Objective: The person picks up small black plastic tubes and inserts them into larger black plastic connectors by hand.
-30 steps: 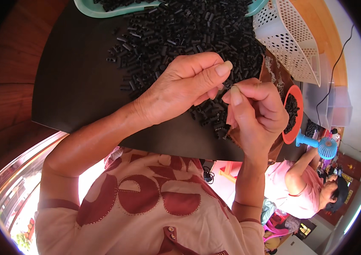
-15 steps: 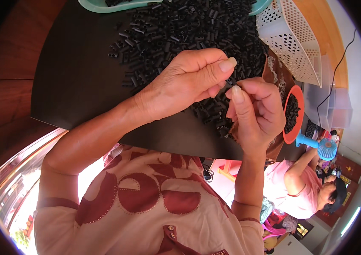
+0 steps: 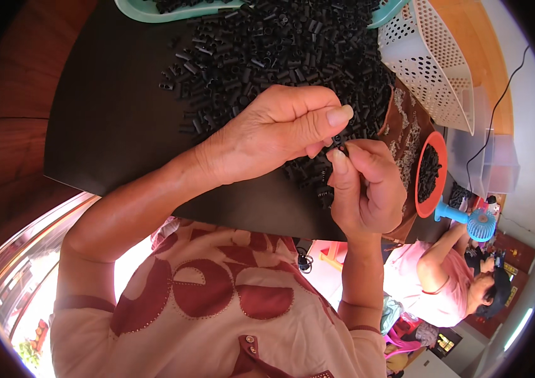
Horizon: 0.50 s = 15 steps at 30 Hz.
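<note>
My left hand [image 3: 280, 129] is closed, its thumb pressed against the curled fingers, above the near edge of a heap of short black plastic tubes [image 3: 280, 60]. Just below and to its right, my right hand [image 3: 371, 189] pinches a small black plastic piece [image 3: 343, 149] between thumb and forefinger. The fingertips of both hands nearly meet around this piece. What the left fingers hold, if anything, is hidden behind the thumb. More black pieces [image 3: 311, 176] lie on the dark table [image 3: 110, 113] beneath the hands.
Right of the heap lies a brown cloth [image 3: 400, 116] scattered with small silvery bits. Beside it are an orange bowl [image 3: 442, 151] of black pieces, a blue fan [image 3: 482, 225] and a white perforated basket [image 3: 425, 38]. A green tray [image 3: 154, 16] borders the heap. Another person [image 3: 437, 283] sits at right.
My right hand has moved down and slightly left, with its fingers drawn in more. The left hand has shifted slightly down and stays closed.
</note>
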Motion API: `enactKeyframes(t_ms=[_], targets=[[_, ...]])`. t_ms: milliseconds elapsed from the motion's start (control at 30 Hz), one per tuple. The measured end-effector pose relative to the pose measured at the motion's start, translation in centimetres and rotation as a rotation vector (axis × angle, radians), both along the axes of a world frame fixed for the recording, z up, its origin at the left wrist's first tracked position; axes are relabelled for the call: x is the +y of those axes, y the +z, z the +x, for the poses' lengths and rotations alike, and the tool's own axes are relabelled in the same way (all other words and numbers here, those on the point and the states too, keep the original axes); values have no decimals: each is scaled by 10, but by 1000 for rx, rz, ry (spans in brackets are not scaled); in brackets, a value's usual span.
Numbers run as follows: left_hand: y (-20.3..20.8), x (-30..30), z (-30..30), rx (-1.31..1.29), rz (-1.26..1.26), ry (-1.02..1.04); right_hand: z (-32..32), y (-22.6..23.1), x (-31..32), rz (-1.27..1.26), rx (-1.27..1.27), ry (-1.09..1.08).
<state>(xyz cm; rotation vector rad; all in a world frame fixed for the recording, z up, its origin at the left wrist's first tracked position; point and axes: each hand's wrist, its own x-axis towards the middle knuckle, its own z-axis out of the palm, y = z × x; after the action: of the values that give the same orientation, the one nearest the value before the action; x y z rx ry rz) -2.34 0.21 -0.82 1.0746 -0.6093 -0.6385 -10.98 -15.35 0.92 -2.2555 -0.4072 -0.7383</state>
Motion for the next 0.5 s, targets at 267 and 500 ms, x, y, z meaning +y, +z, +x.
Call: enactKeyframes(t_ms=[267,500], targets=[[0,-4,1,-34,5,-2,-2,6,12,491,190,66],[0,-4,1,-40,4,3,1,-1,4,361,121,61]])
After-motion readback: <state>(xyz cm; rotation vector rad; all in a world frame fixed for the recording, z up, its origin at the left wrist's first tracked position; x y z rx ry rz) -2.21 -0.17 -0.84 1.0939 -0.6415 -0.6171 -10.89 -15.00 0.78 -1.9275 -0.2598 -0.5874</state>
